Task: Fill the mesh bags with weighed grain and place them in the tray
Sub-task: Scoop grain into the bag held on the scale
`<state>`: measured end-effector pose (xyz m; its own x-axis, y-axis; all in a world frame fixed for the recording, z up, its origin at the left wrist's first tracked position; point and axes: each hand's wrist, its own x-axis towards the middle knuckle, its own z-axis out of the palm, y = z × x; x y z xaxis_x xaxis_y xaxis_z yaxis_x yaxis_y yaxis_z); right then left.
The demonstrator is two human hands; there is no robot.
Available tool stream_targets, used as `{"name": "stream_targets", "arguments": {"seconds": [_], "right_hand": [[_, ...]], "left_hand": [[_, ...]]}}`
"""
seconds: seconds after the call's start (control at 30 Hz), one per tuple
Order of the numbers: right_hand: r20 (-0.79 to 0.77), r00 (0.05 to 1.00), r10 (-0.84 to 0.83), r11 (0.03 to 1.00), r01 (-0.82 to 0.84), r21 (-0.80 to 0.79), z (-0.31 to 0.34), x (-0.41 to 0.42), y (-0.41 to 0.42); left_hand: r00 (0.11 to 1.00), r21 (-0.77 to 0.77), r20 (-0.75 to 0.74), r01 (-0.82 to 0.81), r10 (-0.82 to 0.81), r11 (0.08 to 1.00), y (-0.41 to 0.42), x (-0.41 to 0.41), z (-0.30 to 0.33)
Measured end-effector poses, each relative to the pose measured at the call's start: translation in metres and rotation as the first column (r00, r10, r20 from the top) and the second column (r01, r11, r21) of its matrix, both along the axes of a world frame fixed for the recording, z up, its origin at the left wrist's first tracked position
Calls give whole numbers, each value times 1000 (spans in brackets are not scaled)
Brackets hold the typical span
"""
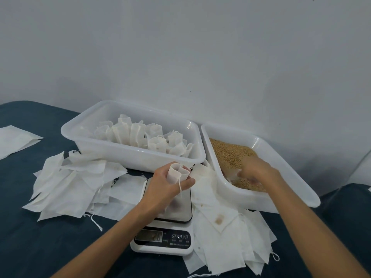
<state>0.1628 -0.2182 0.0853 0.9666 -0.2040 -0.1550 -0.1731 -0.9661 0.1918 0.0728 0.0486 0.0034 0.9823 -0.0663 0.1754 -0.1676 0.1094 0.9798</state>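
Note:
My left hand grips a white mesh bag upright above the digital scale, with the bag's mouth held open and its drawstring hanging down. My right hand reaches into the right white tray and is down in the golden grain; it is blurred, and its fingers seem to hold a pale scoop-like thing that I cannot make out. The left white tray holds several filled bags standing upright.
Loose empty bags lie in heaps left of the scale and at the front right on the dark blue cloth. A flat white packet lies at the far left. The wall rises right behind both trays.

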Motion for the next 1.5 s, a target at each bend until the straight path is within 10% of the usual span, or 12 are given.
{"name": "stream_targets", "arguments": {"seconds": [1.13,1.5], "right_hand": [[359,910,-209,957,115,265,-33,18,-26],[640,755,140,663,-552,506,-6,-41,2]], "left_hand": [[1000,-2,-3,-25,25,1000,0,0,2],[996,50,28,-85,83,995,0,5,-4]]}}
